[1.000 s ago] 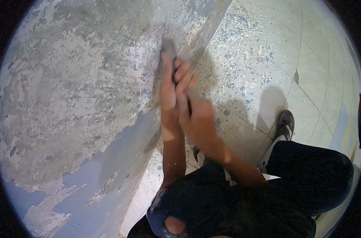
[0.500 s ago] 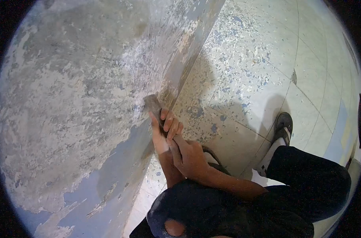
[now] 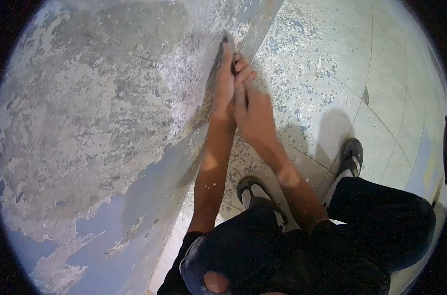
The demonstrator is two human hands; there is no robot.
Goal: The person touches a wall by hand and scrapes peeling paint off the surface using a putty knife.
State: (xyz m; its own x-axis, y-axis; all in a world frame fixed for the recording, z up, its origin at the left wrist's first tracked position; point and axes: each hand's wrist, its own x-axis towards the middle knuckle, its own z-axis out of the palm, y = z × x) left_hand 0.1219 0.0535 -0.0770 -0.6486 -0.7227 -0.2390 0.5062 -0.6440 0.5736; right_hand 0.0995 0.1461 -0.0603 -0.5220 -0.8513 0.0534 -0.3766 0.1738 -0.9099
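Note:
A flat grey scraper (image 3: 229, 37) points up and away from me, its front end against the peeling wall (image 3: 130, 98) near the wall's lower edge. My left hand (image 3: 225, 93) is closed around it, thumb laid along its side and fingers curled over. Pressed in close behind, my right hand (image 3: 258, 113) is closed too, its fingers at the lower end of the scraper against my left hand. The hands hide most of the tool's handle.
Paint flakes (image 3: 302, 73) litter the pale tiled floor (image 3: 385, 108) along the wall. Blue paint (image 3: 130, 216) remains low on the wall. My sandalled feet (image 3: 351, 155) rest on the tiles, with my dark-clothed knees (image 3: 380, 211) bent close by.
Both hands have slid the scraper up and to the right along the wall, and my arms are stretched further out. My grip looks the same.

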